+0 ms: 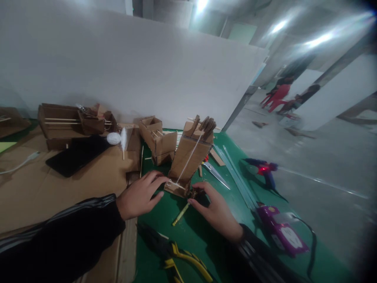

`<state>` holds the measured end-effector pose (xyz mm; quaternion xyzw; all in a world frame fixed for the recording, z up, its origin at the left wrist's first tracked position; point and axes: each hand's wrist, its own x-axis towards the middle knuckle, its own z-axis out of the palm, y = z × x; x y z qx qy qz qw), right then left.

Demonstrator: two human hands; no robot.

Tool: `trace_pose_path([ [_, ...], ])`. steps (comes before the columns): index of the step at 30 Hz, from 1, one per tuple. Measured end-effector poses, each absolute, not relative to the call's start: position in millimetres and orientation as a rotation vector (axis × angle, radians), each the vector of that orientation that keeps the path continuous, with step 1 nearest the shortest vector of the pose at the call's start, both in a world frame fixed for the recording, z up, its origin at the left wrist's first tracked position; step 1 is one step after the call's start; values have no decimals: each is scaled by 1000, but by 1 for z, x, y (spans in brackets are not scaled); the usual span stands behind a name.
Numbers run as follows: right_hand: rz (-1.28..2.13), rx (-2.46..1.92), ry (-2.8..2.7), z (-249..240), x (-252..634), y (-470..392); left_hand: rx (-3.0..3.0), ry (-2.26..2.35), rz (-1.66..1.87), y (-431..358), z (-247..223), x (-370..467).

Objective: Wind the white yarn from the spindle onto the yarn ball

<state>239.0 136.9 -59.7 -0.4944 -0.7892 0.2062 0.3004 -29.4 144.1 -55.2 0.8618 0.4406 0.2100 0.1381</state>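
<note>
A tall cardboard model (188,155) with a white string down its face stands mid-table. Brown finger-like pieces rise from its top, and a thin stick crosses its base. My left hand (143,195) is at the base's left corner, thumb and forefinger apart, with nothing visible between them. At the right corner, my right hand (216,208) has its thumb and forefinger closed round a small dark part beside the base, too small to name. A yellow-green stick (180,214) slants down from near my right fingertips.
Black-and-yellow pliers (172,251) lie in front. Scissors (216,175), clear glue sticks (235,177), a blue glue gun (266,171) and a purple box (281,232) are to the right. Cardboard boxes (159,141), a black phone (78,155) and a thread ball (113,138) are leftward.
</note>
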Motion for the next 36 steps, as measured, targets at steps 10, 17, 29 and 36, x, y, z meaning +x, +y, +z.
trace_pose_path([
  [10, 538, -1313, -2096, -60, 239, 137, 2492, 1268, 626, 145, -55, -29],
  [17, 534, -1313, -2094, -58, 238, 137, 2493, 1261, 627, 145, -56, -30],
  [29, 546, -1312, -2096, -57, 239, 137, 2490, 1267, 643, 145, -57, -30],
  [36, 559, -1301, -2090, -56, 239, 137, 2490, 1259, 650, 145, -56, -30],
])
